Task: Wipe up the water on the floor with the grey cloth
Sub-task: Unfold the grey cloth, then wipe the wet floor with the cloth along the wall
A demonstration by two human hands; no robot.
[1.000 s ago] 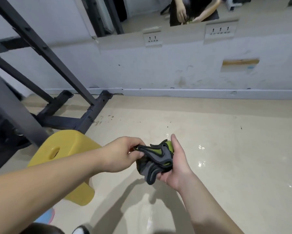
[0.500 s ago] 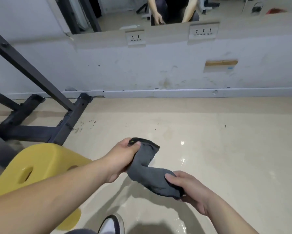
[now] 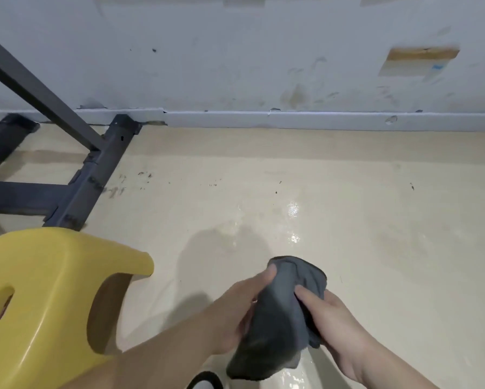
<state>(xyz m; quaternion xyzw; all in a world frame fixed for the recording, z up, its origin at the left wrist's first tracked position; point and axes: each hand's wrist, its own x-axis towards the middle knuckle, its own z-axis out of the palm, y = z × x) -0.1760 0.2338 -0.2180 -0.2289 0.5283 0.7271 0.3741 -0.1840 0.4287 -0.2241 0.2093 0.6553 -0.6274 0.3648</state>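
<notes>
Head view: since half a second ago you have brought your hands together. Then the grey cloth (image 3: 280,313) was stretched out between them. Now it is bunched into a thick fold, held low in the middle of the picture, above the floor (image 3: 376,248). Your left hand (image 3: 241,307) grips its upper left side with the thumb laid over the top edge. Your right hand (image 3: 337,318) grips the right side, one finger pressed on the front and the rest curled behind. Your head has also tipped down and come nearer. The mirror and sockets that were along the top have gone out of view, and the yellow stool (image 3: 53,290) looms larger at the left.

The floor is glossy beige with dark specks. The water (image 3: 293,211) glints just beyond the cloth and shines again under its hanging end. A scuffed pale wall (image 3: 235,51) with a white skirting board (image 3: 292,119) runs across the back and bears a taped patch (image 3: 421,61). A black metal frame (image 3: 95,169) stands at the left against the wall.

Your left fingers are hidden behind the cloth. Whether the cloth's lower end touches the floor, I cannot tell. A shoe (image 3: 205,382) is cut off by the bottom edge, and the stool and frame run off the left.
</notes>
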